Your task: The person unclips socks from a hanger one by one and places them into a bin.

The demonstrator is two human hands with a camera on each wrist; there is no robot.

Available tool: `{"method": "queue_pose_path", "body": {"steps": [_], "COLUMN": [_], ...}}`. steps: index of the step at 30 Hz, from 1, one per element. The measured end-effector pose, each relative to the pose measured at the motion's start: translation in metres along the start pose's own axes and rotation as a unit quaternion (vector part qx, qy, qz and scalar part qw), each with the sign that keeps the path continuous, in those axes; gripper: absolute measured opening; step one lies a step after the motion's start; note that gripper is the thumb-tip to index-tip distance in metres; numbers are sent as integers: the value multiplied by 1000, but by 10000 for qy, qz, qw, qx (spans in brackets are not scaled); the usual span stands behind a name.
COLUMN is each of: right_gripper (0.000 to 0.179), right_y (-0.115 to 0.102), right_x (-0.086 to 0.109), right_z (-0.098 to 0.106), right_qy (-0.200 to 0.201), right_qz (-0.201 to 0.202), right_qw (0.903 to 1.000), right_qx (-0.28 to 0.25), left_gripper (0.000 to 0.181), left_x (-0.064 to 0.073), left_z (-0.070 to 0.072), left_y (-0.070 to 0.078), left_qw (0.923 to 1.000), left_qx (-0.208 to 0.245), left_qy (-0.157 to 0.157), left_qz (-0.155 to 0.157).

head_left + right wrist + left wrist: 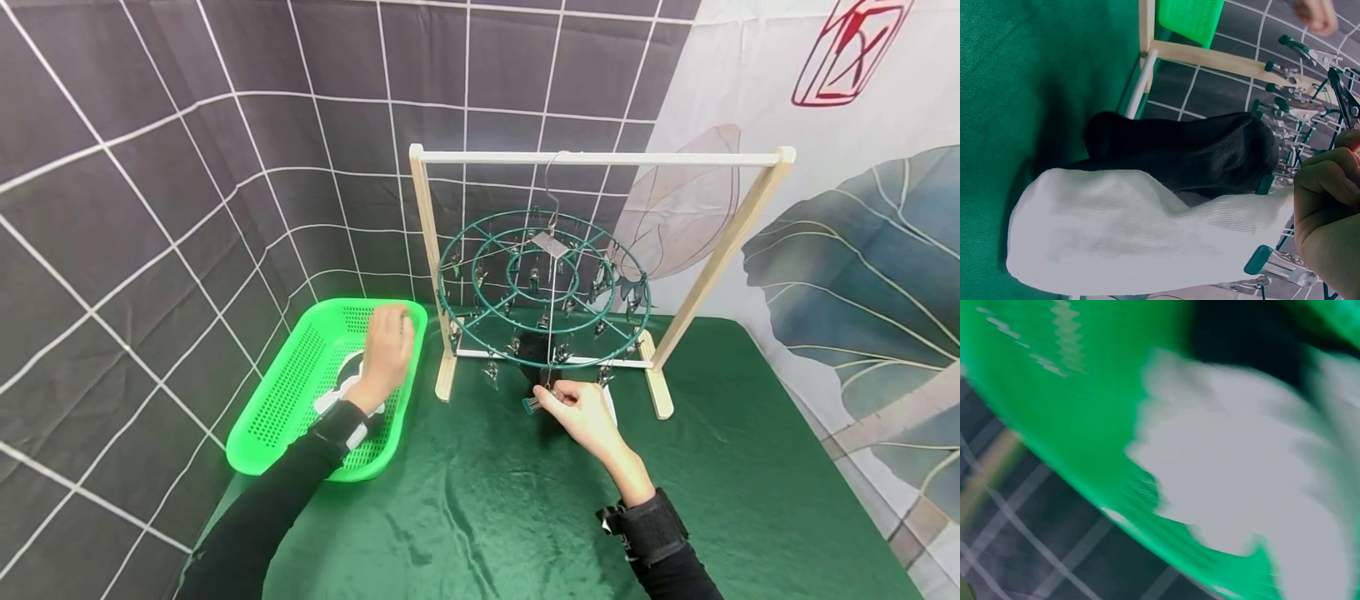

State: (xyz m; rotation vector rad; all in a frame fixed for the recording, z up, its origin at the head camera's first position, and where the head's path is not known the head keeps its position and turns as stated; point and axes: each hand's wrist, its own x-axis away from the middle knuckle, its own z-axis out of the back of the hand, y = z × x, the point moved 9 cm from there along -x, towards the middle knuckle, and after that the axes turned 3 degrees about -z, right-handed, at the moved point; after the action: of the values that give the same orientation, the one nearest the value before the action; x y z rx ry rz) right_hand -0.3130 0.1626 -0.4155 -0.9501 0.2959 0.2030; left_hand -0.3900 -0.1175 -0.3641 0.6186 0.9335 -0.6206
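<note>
Over the green basket [251, 437] my left hand [386, 354] hangs with its fingers loosely bent, and I see nothing in it. Below it lie white and dark cloth pieces [327, 402]; the left wrist view shows a blurred white piece [1235, 450]. My right hand [581, 414] pinches a metal clip [532, 405] with green tips at the near edge of the round clip hanger [483, 354]. Beside that hand a white sock [1141, 231] and a black sock [1179, 150] hang from the hanger's clips.
A wooden stand [600, 158] carries the hanger by its hook. Several other clips dangle around the green rings. Green cloth [480, 517] covers the table, and a grey gridded curtain [337, 133] rises behind and at the left.
</note>
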Motion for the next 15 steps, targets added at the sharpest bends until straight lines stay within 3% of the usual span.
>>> {"method": "queue_pose_path", "body": {"steps": [3,5,9,15], "right_gripper": [50,50,50,49], "right_y": [0,0,-1,-3], "right_x": [0,0,0,0], "right_z": [0,0,0,0], "right_qy": [-20,-30,-27,36], "right_qz": [-27,-41,-14,66], "right_qw": [10000,10000,10000,9999], "right_qx": [-4,-4,33,146], "left_gripper": [22,22,23,21], "left_x": [-8,-12,-18,-20], "left_z": [1,0,-6,-17], "left_y": [37,58,92,123], "left_qw": [9956,9902,9816,9735], "left_qx": [478,706,889,1035], "left_qy": [462,576,478,189], "left_qz": [-667,-1062,-1623,-2030]}}
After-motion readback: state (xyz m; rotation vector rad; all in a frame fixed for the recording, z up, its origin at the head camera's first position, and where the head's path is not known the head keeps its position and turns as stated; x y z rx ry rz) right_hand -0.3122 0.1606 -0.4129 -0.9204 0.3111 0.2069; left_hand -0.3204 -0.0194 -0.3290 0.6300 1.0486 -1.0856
